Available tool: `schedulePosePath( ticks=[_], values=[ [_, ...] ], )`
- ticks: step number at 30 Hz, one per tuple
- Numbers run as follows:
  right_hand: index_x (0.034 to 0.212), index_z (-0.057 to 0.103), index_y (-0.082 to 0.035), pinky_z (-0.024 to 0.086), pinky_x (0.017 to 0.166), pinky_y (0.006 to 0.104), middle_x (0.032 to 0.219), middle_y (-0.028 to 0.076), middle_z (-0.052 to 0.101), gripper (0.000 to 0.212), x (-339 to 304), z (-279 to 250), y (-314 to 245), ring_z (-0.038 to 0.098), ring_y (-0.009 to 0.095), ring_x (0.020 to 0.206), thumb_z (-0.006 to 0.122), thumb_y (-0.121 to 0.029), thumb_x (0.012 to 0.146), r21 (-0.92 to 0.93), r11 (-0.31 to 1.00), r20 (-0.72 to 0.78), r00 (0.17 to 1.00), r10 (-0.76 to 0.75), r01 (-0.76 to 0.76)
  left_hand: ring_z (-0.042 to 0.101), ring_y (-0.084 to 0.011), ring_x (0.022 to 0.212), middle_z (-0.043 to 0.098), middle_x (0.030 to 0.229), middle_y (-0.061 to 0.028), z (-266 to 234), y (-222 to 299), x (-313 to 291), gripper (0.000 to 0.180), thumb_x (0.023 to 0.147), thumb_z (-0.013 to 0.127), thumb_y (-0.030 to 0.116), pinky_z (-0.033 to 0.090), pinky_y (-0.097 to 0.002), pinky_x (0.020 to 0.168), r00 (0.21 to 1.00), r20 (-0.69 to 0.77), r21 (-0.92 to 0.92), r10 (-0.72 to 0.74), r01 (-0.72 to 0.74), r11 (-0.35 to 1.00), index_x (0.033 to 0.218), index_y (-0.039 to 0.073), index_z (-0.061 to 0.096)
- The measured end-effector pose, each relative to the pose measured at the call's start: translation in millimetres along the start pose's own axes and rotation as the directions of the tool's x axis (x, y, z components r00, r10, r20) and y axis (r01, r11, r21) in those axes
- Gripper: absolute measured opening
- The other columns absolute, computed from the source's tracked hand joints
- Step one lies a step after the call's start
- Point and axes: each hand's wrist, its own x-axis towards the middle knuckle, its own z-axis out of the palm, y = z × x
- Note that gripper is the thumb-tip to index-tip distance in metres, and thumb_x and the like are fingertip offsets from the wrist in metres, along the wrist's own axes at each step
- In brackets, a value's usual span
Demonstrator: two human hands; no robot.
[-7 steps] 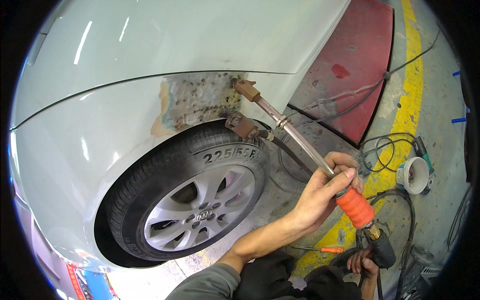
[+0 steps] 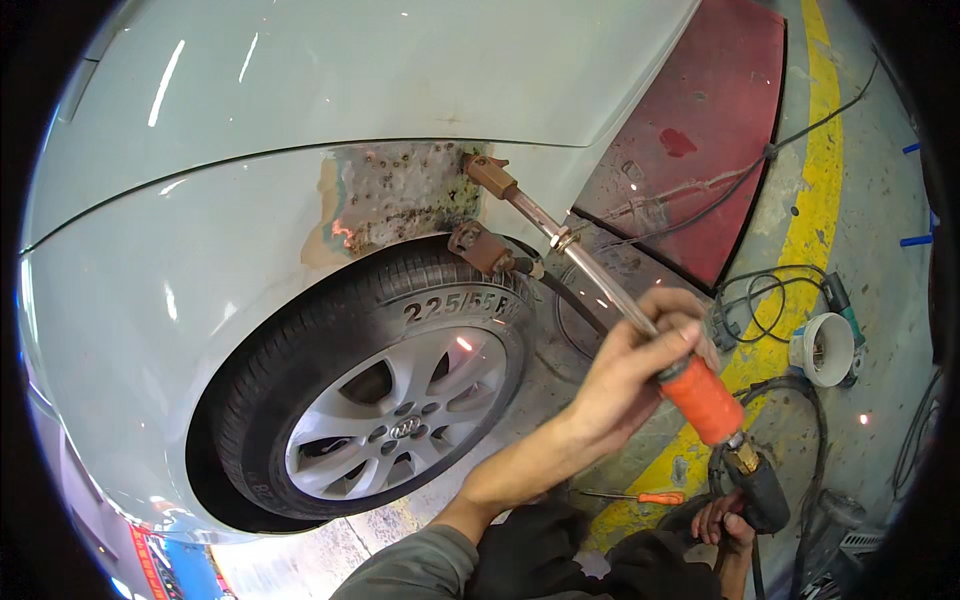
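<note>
A slide hammer dent puller reaches from the lower right up to the car. Its copper tip point(image 2: 490, 174) touches the bare metal patch point(image 2: 400, 190) on the pale fender, which is dotted with dark spots. My left hand point(image 2: 632, 375), slightly blurred, closes around the rod point(image 2: 598, 275) just above the orange-red grip point(image 2: 703, 400). Low at the right, my right hand point(image 2: 730, 522) is curled against the black rubber end point(image 2: 765, 505) of the tool. A second copper clamp point(image 2: 480, 248) sits at the wheel arch edge, with a black cable leading off it. Red sparks show by the patch.
The wheel point(image 2: 400, 420) is just below the patch. A red panel point(image 2: 690, 140) lies on the floor at right. Black cables, a white bucket point(image 2: 828, 350), a green power tool point(image 2: 843, 305) and an orange-handled screwdriver point(image 2: 660, 497) lie near the yellow line point(image 2: 812, 220).
My left hand and the orange-red grip have shifted slightly up and left, toward the fender. Red sparks have appeared around the patch, wheel and floor.
</note>
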Motion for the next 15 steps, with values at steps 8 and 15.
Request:
schedulePosePath(
  ticks=[8,15],
  values=[
    [0.094,0.063,-0.002,0.056,0.064,0.0462,0.060,0.009,0.059,0.027,-3,19,-6,0.061,0.025,0.054,0.071,-0.028,0.098,-0.037,0.999,-0.073,0.997,-0.009,0.006,0.064,-0.0212,0.094,0.061,0.092,-0.0024,-12,53,27,0.027,0.107,0.061,0.029,0.052,-0.0419,0.097,0.984,-0.122,-0.012,0.132,-0.134,0.991,0.120,0.006,0.058],
    [0.095,0.063,-0.002,0.056,0.065,0.0465,0.061,0.009,0.059,0.025,-1,7,-8,0.062,0.026,0.056,0.071,-0.026,0.098,-0.003,0.995,-0.019,0.995,0.101,-0.101,0.063,-0.0177,0.094,0.060,0.095,-0.0040,7,-36,-3,0.024,0.108,0.062,0.023,0.053,-0.0352,0.089,0.993,-0.081,-0.085,0.090,-0.096,0.992,0.123,0.005,0.055]
  ],
)
